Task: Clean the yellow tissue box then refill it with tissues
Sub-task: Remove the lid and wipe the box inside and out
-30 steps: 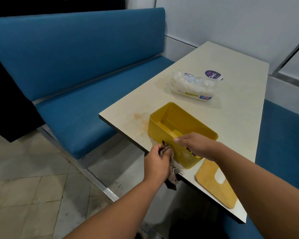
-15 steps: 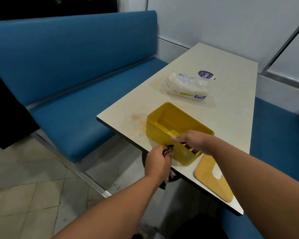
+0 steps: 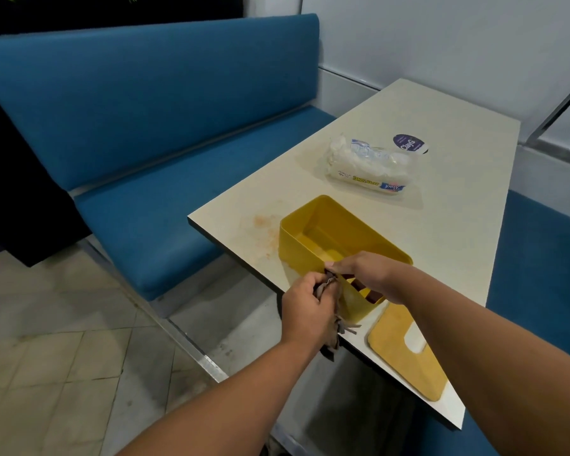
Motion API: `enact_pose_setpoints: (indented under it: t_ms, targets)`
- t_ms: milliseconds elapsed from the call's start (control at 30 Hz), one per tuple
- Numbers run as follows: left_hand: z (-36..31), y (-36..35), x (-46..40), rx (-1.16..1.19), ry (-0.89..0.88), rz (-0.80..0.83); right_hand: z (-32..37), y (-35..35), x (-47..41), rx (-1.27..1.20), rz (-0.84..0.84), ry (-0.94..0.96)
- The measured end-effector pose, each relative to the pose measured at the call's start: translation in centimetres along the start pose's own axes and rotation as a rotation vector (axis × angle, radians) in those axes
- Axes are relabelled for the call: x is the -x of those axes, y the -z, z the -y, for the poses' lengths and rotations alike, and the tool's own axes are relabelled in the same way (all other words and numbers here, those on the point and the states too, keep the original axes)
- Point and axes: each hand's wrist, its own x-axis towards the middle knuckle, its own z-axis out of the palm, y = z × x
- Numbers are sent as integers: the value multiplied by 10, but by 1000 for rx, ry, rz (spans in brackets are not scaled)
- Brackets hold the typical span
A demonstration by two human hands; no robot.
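Both hands busy: L hand (image 3: 305, 299) grips cloth (image 3: 334, 337), R hand (image 3: 364, 274) holds box (image 3: 313, 230).

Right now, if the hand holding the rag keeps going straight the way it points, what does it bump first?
Probably the near wall of the yellow tissue box. The left hand grips the rag right against it; depth is hard to judge.

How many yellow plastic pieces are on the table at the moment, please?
2: the open yellow tissue box near the table's front edge, steadied by the right hand while the left hand holds a cloth against it, and its lid lying flat beside it. None seem hidden.
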Motion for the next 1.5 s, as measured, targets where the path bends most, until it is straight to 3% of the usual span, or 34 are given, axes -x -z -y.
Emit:
enact_pose_setpoints:
  t_ms: [400,533,667,800,967,1133,1267,1367,1500]
  targets:
    - [-9,-7,7,-7,80,-125,-1,0,2,-44,27,19]
    - [-19,-17,33,101,16,12,2,1,3,-27,32,29]
    - [-6,-10,15,80,33,-54,0,1,2,-29,30,43]
    - [-8,-20,27,66,-31,10,-2,2,-2,-34,34,47]
    - [-5,-21,22,73,-43,-54,-4,2,-2,-44,51,44]
    - [-7,-25,41,15,-135,-9,1,1,0,-33,27,60]
    - [-6,-24,36,-19,-146,-82,3,0,4,-25,28,59]
    - [-11,-27,48,-18,-192,10,4,0,6,-2,13,55]
    - [12,-19,28,35,23,-43,3,-1,9,-8,13,21]
